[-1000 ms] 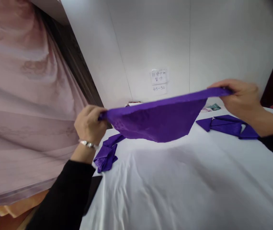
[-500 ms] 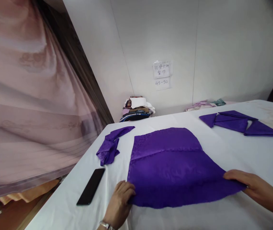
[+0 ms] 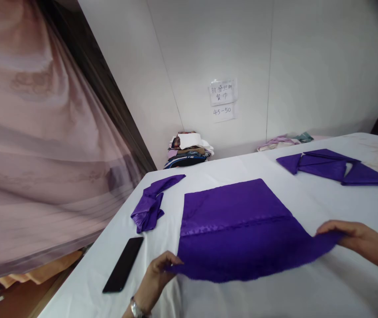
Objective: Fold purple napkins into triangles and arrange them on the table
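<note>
A purple cloth napkin (image 3: 228, 225) is spread in front of me, its far part flat on the white-covered table (image 3: 222, 298). A crease runs across its middle. My left hand (image 3: 162, 267), with a watch at the wrist, pinches the near left corner. At the near right corner my right hand (image 3: 344, 232) is closed on the cloth. The near edge is lifted and sags between the two hands.
A crumpled purple cloth (image 3: 149, 205) and a black phone (image 3: 123, 265) lie on the left. Folded purple cloths (image 3: 324, 165) rest at the back right. Piled clothes (image 3: 189, 150) stand beyond the far edge. A pink curtain (image 3: 43, 154) hangs at left.
Both hands have raised the napkin's near corners off the table. The far part of the napkin now lies flatter, with a straighter far edge.
</note>
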Available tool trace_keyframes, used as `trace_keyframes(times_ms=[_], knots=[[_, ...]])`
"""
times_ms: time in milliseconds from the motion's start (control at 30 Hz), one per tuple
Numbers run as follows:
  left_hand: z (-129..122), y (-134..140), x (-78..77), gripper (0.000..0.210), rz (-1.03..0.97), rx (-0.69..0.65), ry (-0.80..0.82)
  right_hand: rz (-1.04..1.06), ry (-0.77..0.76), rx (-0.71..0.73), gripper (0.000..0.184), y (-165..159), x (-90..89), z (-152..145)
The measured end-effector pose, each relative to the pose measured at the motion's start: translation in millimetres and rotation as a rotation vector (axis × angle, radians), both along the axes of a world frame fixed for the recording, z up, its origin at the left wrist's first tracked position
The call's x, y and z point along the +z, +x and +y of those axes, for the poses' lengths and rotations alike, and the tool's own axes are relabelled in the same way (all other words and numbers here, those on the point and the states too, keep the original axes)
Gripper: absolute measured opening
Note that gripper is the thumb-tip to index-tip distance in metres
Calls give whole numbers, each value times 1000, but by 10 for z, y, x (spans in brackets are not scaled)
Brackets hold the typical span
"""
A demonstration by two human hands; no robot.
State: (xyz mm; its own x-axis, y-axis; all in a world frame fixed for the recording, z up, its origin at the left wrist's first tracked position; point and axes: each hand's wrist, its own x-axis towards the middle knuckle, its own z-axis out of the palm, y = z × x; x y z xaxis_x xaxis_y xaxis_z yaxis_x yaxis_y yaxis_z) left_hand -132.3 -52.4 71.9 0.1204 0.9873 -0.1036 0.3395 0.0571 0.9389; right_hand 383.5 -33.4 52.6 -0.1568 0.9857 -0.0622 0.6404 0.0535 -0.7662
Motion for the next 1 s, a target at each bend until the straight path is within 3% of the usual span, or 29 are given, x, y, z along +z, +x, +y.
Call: trace_keyframes(times_ms=[100,200,300,467,567,700,1000], knots=[[357,45,25,23,-113,105,-2,180,-16,-143,13,-105,147,331],[831,114,-49,38,-223,167,5,334,-44,-141,20,-232,179,725],[1306,178,-190,43,-175,278,-2,470,-90,-165,27,-332,72,1137],[1849,242,-409,21,29,393,-32,507,-135,-299,24,-443,-201,1684],[2022,271,-460,11,197,444,-32,415,-72,-344,19,-499,-325,1872],[2160,297,-475,16,385,452,-32,257,42,-356,15,-526,-443,2040],[2330,320,-557,23,653,454,12,-2,79,-385,17,-468,-599,2372]])
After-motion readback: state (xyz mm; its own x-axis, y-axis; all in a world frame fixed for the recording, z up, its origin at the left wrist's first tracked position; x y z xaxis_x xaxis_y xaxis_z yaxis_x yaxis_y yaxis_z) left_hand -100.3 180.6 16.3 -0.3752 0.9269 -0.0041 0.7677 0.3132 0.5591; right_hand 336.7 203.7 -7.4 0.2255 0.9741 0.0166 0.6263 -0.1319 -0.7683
